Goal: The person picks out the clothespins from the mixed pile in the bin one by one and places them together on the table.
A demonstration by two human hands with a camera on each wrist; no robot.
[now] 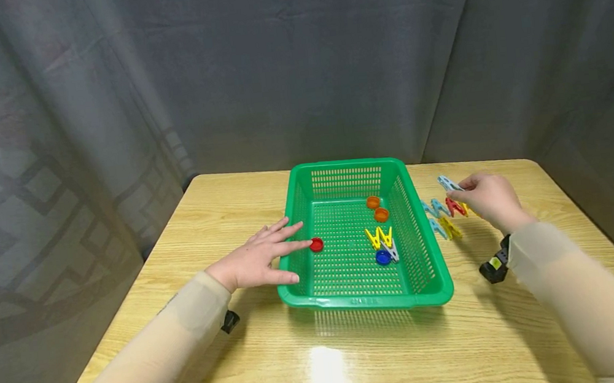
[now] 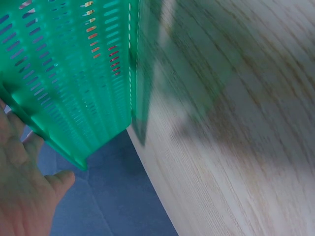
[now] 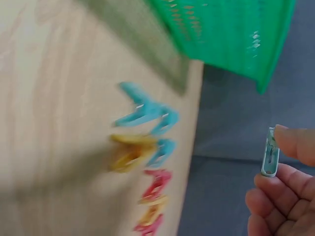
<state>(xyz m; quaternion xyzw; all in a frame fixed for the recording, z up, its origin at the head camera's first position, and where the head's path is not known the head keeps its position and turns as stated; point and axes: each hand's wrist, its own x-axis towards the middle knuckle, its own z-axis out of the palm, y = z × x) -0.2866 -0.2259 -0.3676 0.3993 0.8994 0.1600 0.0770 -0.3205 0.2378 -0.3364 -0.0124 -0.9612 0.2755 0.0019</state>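
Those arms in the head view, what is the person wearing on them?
Both arms wear snug beige sleeves reaching to the wrists; both hands, the left hand and right hand, are bare. A small black device with a yellowish label sits under the right wrist, and another black device under the left.

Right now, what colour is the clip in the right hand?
Light blue clip, clearest in the head view.

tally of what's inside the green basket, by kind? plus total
Inside the green basket:
Bottle caps: 4 (red, two orange, blue)
Clothespins: 3 (two yellow, one white)
Total: 7
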